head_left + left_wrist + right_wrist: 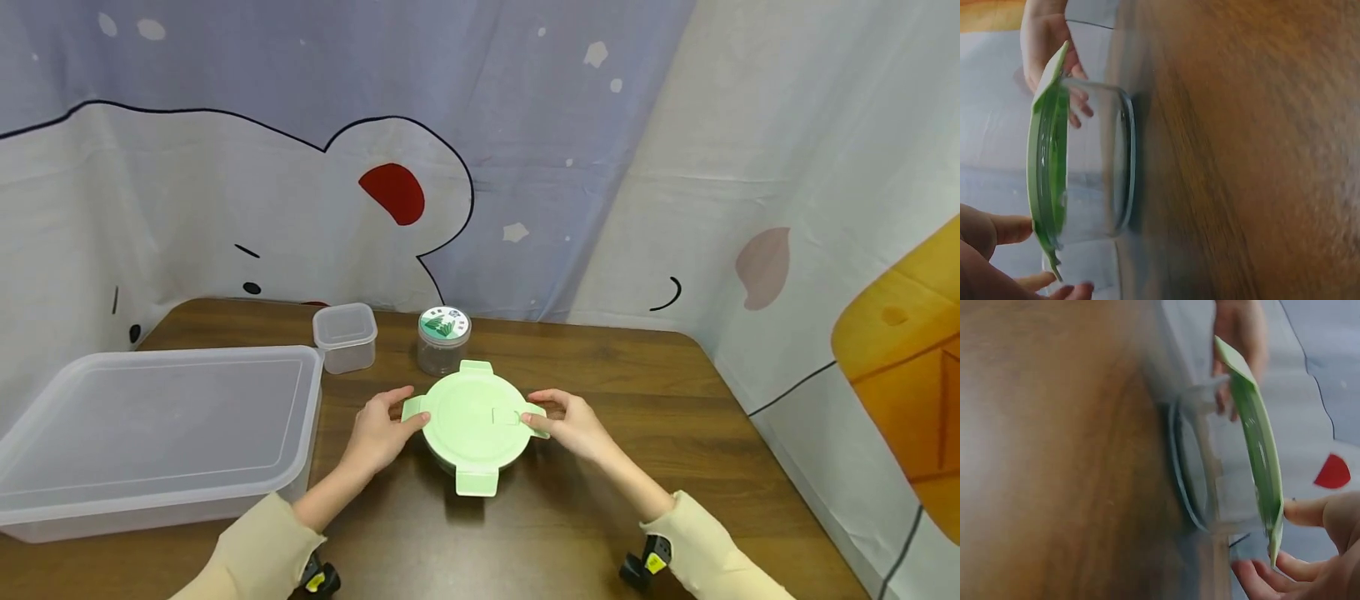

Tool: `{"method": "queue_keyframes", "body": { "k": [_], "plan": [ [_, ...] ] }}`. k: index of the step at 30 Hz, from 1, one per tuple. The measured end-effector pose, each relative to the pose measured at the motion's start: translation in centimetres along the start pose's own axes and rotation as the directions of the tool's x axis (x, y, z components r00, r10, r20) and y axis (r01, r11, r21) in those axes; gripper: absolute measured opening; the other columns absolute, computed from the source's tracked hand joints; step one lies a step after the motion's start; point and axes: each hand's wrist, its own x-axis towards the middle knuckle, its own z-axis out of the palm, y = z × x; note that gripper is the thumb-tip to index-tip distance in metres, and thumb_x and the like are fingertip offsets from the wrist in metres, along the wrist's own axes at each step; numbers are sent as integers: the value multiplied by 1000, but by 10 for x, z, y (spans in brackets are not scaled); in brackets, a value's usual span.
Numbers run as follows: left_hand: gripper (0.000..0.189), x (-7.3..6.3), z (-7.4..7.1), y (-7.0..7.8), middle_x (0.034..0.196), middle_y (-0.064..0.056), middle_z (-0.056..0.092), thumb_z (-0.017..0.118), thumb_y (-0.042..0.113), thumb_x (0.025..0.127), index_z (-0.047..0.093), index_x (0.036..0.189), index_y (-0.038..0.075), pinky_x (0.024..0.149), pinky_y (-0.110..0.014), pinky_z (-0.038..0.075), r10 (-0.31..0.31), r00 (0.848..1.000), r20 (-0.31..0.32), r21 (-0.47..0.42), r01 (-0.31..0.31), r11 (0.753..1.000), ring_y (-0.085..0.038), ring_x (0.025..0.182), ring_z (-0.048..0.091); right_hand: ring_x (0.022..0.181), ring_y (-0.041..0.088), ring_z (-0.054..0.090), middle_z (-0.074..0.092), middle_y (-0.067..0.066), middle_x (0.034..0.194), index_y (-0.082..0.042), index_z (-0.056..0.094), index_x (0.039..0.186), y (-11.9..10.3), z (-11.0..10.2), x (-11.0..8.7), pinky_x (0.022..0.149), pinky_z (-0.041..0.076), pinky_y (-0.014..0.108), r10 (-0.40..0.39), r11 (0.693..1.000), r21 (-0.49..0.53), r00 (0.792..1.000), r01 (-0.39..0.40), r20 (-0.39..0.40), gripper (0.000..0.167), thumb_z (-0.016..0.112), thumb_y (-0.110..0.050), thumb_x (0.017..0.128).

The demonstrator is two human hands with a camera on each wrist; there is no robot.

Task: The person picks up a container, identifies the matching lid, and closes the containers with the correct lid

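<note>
A round glass food container [1094, 162] with a light green lid [472, 417] stands in front of me, its side clips flared outward. My left hand [378, 429] pinches the lid's left clip, thumb on top and fingers at its underside. On the opposite side, my right hand [573, 425] holds the right clip the same way, as the right wrist view also shows with the thumb [1307, 511] on the lid's edge. The front clip [476, 482] and the back clip [476, 367] stick out untouched.
Behind the container stands a clear jar [442, 342] with a green and white label on its lid. To its left is a small clear plastic box [346, 337]. A large lidded plastic bin [157, 425] fills the table's left side. A printed curtain [525, 167] hangs behind the wooden table [637, 375].
</note>
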Motion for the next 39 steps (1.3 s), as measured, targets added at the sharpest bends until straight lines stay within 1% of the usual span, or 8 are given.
{"method": "queue_keyframes", "body": {
  "k": [4, 9, 13, 18, 27, 30, 34, 39],
  "plan": [
    [55, -5, 3, 3, 143, -29, 44, 63, 13, 90, 45, 135, -13, 110, -51, 36, 71, 997, 27, 123, -74, 990, -41, 134, 41, 121, 35, 57, 55, 21, 135, 2, 52, 134, -5, 7, -15, 96, 52, 45, -124, 978, -179, 991, 112, -58, 46, 62, -18, 93],
    [61, -7, 7, 7, 148, -30, 34, 61, 15, 91, 37, 139, -15, 114, -52, 29, 73, 995, 63, 149, -82, 986, -41, 141, 30, 132, 38, 45, 49, 20, 142, 4, 49, 136, -11, 14, -26, 107, 39, 54, -197, 929, -334, 977, 161, -77, 49, 58, -20, 95],
    [61, -6, 9, 8, 148, -31, 33, 60, 15, 92, 36, 139, -16, 115, -53, 28, 73, 995, 71, 170, -84, 982, -41, 141, 28, 133, 37, 45, 52, 20, 140, 5, 52, 134, -15, 19, -28, 109, 37, 53, -206, 918, -362, 975, 164, -80, 49, 60, -21, 93],
    [62, -7, 13, 5, 150, -32, 28, 57, 18, 95, 32, 141, -15, 115, -55, 26, 75, 993, 86, 180, -90, 980, -42, 142, 24, 128, 32, 51, 53, 21, 137, 6, 52, 134, -16, 24, -27, 104, 44, 49, -220, 909, -383, 969, 164, -109, 53, 65, -23, 90],
    [64, -10, 19, 2, 154, -35, 7, 44, 18, 101, 13, 145, -17, 117, -57, 15, 89, 984, 154, 145, -112, 983, -45, 145, 8, 131, 31, 48, 48, 21, 142, 6, 44, 140, -13, 30, -28, 105, 43, 48, -165, 940, -322, 977, 116, -132, 61, 63, -27, 92],
    [65, -10, 20, 2, 153, -35, 11, 46, 18, 100, 14, 145, -17, 117, -56, 17, 92, 985, 143, 132, -111, 985, -45, 144, 12, 120, 27, 57, 48, 21, 141, 7, 42, 140, -12, 32, -29, 98, 48, 43, -146, 955, -277, 980, 104, -135, 62, 63, -26, 92],
    [69, -11, 21, 2, 152, -35, 18, 50, 21, 99, 16, 145, -17, 116, -55, 22, 93, 988, 125, 135, -110, 985, -43, 143, 21, 118, 26, 59, 47, 24, 141, 8, 39, 141, -11, 33, -28, 96, 50, 40, -113, 981, -172, 984, 89, -139, 62, 64, -20, 92],
    [68, -12, 21, 3, 151, -35, 21, 50, 20, 99, 17, 145, -18, 116, -54, 25, 82, 989, 123, 134, -98, 986, -43, 142, 25, 127, 35, 47, 41, 27, 144, 9, 36, 142, -8, 35, -28, 99, 47, 41, -92, 996, -33, 988, 88, -126, 60, 62, -13, 93]
  ]
}}
